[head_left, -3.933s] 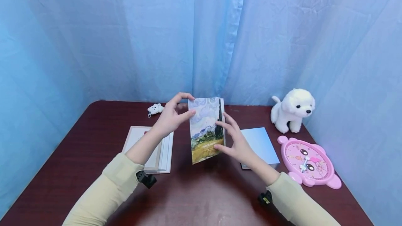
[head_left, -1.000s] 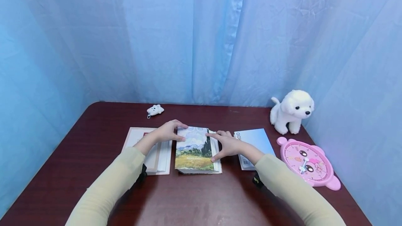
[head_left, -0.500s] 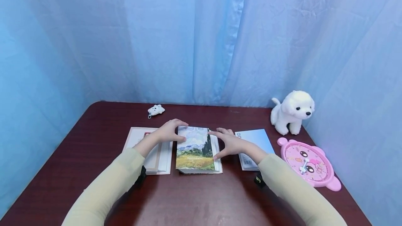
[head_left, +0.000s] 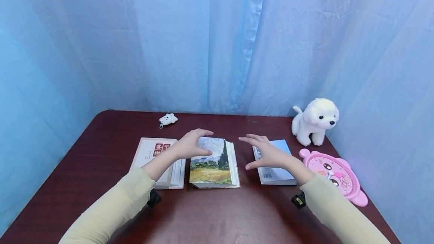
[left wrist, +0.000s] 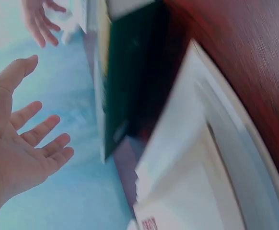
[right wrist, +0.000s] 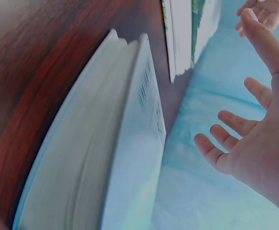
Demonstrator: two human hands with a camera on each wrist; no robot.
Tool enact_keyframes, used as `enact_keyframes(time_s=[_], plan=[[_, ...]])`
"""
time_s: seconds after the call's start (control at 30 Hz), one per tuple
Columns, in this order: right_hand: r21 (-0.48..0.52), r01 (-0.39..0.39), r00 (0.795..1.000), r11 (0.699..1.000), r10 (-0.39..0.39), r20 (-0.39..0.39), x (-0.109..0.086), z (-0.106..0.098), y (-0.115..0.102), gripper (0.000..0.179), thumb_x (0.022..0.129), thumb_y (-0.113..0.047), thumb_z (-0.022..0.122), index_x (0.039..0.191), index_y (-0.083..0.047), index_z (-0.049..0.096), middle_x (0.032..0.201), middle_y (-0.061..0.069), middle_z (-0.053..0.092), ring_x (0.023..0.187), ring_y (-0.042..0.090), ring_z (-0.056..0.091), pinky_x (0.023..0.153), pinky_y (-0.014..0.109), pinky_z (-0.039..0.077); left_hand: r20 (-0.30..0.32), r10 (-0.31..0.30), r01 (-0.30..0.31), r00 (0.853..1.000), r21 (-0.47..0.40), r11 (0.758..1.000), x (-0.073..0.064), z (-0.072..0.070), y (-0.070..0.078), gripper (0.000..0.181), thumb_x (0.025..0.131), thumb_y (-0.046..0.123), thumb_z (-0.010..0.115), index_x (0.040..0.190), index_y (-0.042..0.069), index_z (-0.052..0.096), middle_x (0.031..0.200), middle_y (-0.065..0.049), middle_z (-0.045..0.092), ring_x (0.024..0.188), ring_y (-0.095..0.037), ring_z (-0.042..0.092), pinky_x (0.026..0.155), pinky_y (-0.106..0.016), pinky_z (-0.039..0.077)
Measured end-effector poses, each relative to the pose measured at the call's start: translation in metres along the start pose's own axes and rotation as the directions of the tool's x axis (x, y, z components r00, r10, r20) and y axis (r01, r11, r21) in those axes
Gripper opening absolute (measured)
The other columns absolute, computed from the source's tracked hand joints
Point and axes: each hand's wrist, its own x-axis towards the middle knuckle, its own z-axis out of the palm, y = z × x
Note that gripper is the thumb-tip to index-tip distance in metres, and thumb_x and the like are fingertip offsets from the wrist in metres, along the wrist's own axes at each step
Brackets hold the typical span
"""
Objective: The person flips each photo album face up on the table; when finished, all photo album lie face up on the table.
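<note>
The left grip (head_left: pixel 190 144) partly hides the painted album (head_left: pixel 211 165), and the right sleeve (head_left: pixel 340 210) the pink clock (head_left: pixel 342 174).

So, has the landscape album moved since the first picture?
Yes: in the head view, the album moved down and slightly left, away from the plush dog.

Album (head_left: pixel 211 166) between two books (head_left: pixel 278 175) on table (head_left: pixel 217 214)

Pale blue curtain (head_left: pixel 173 48) closes off the back and both sides, brighter blue at left and tinged lavender toward the right. Vertical folds (head_left: pixel 227 48) run down near the middle, with a shinier strip (head_left: pixel 256 14) beside them. The tabletop (head_left: pixel 217 217) is dark reddish-brown, wood-grained, rounded at its far left corner, with soft light glossing its near middle.
</note>
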Motion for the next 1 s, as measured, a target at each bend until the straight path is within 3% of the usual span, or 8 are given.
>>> enact_keyframes(time_s=[0.17,0.47,0.67,1.0], plan=[[0.0,0.005,0.999,1.0,-0.005,-0.052,-0.015,-0.013,0.005,0.094,0.068,-0.056,0.077,0.146,-0.021,0.038,0.15,0.014,0.031,0.133,0.038,0.025,0.094,0.058,0.039,-0.004,0.035,-0.035,0.999,-0.035,0.999,0.001,0.008,0.019,0.068,0.08,0.032,0.075,0.139,0.015,0.046,0.141,-0.006,0.046,0.132,-0.025,0.04,0.105,-0.045,0.036],[-0.022,0.052,0.982,0.998,-0.055,-0.183,-0.043,-0.027,0.028,0.084,0.07,-0.035,0.083,0.142,-0.017,0.043,0.147,0.012,0.036,0.132,0.036,0.03,0.098,0.06,0.033,-0.001,0.056,-0.056,0.998,-0.061,0.997,0.009,0.035,0.05,0.075,0.08,0.04,0.074,0.143,0.018,0.041,0.147,-0.002,0.04,0.137,-0.021,0.034,0.108,-0.043,0.034],[-0.02,0.02,0.977,1.0,-0.024,-0.211,-0.063,-0.035,0.048,0.084,0.071,-0.033,0.083,0.142,-0.014,0.043,0.146,0.017,0.037,0.133,0.04,0.03,0.096,0.065,0.032,0.011,0.075,-0.075,0.997,-0.068,0.995,0.019,0.057,0.066,0.08,0.079,0.046,0.073,0.146,0.022,0.037,0.15,-0.001,0.036,0.139,-0.018,0.03,0.11,-0.041,0.032],[0.003,-0.049,0.973,0.999,0.049,-0.226,-0.091,-0.038,0.08,0.086,0.071,-0.033,0.083,0.142,-0.009,0.041,0.143,0.02,0.039,0.13,0.04,0.034,0.095,0.065,0.034,0.055,0.105,-0.098,0.993,-0.11,0.989,0.041,0.091,0.082,0.085,0.078,0.051,0.072,0.147,0.017,0.035,0.149,0.0,0.038,0.137,-0.015,0.033,0.109,-0.035,0.033]])
